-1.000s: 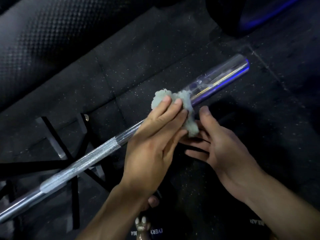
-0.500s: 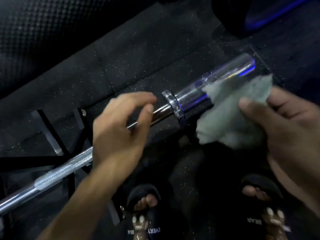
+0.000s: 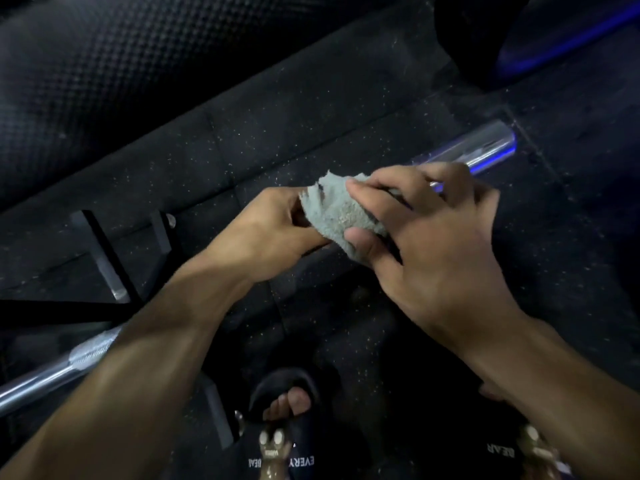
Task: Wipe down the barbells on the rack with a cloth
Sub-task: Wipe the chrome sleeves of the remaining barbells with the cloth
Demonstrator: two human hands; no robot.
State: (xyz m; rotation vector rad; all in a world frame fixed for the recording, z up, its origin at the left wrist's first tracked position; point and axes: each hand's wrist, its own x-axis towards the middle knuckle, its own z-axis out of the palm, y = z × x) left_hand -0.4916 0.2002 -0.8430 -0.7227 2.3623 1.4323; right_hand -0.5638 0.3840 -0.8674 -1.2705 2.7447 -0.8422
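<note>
A chrome barbell (image 3: 485,150) runs diagonally from lower left to upper right, its knurled shaft (image 3: 93,348) showing at the left and its sleeve end at the upper right. A pale grey-green cloth (image 3: 332,213) sits bunched over the bar's middle. My right hand (image 3: 426,237) pinches the cloth between thumb and fingers from the right. My left hand (image 3: 273,230) holds the cloth's left edge. The part of the bar under both hands is hidden.
A black metal rack frame (image 3: 104,254) stands at the left under the bar. Speckled black rubber flooring (image 3: 311,109) lies beneath. A dark weight plate (image 3: 485,46) sits at the top right. My feet in black slides (image 3: 287,420) are at the bottom.
My right hand brought the cloth leftwards from the sleeve to the bar's middle. My left hand, empty half a second ago, now holds the cloth's left edge.
</note>
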